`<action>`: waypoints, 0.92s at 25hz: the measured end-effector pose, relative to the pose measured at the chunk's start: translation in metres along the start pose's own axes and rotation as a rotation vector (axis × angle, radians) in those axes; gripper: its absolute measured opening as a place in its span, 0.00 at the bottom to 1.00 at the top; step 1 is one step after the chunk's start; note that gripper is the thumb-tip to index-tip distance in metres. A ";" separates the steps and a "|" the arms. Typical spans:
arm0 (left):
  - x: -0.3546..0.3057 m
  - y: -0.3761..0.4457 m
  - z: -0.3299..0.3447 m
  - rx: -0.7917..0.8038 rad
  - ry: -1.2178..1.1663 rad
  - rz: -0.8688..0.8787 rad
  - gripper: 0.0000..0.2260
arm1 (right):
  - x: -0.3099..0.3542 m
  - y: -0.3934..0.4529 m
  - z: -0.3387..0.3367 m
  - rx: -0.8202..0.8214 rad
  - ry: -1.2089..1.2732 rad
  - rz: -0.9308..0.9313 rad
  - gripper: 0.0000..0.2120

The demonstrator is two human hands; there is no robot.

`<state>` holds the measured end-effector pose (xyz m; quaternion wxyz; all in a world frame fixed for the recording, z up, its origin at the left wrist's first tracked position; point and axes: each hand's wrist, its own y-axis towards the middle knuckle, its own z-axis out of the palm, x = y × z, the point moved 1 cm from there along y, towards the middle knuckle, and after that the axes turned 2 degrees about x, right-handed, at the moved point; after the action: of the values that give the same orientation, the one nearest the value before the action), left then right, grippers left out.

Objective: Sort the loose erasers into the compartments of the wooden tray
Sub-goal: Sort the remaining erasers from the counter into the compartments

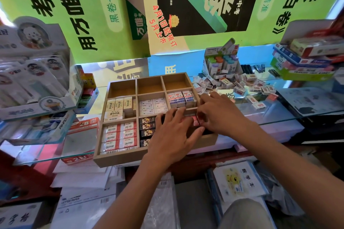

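Your left hand [173, 132] presses flat, grip released, right hand [217, 113] pinching red erasers [193, 121] into the wooden tray [119, 158] at frame centre; crowding could pop neighbours out, loose pile [232, 83] waiting upper right.

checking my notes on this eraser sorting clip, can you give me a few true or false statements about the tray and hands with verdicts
1. The three compartments along the far row of the wooden tray are filled. False: all three are bare.
2. The 2B erasers lie in the near left compartment. True.
3. The loose erasers are piled left of the tray. False: the pile lies to its right, on the glass counter.
4. The left hand and the right hand are both over the tray's near right compartment, on the red erasers. True.
5. The black erasers sit in the near middle compartment. True.
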<state>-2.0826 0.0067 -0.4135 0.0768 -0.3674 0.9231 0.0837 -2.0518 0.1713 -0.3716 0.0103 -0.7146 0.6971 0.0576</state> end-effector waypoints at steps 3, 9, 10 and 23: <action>0.000 0.000 0.001 -0.023 0.009 0.001 0.27 | -0.003 0.001 0.005 0.022 0.053 0.033 0.12; -0.003 0.002 -0.001 -0.011 0.003 -0.034 0.29 | -0.017 -0.022 0.018 -0.095 0.513 0.050 0.13; -0.004 0.003 -0.003 0.006 0.013 -0.051 0.30 | -0.022 -0.031 0.023 -0.170 0.594 0.062 0.12; -0.116 0.126 0.025 0.005 0.109 -0.051 0.18 | -0.183 -0.095 0.084 -0.400 0.916 0.658 0.16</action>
<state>-2.0844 0.1798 -0.4014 0.0295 -0.3947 0.9164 0.0593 -1.9666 0.3645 -0.4436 -0.4444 -0.4014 0.7909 -0.1261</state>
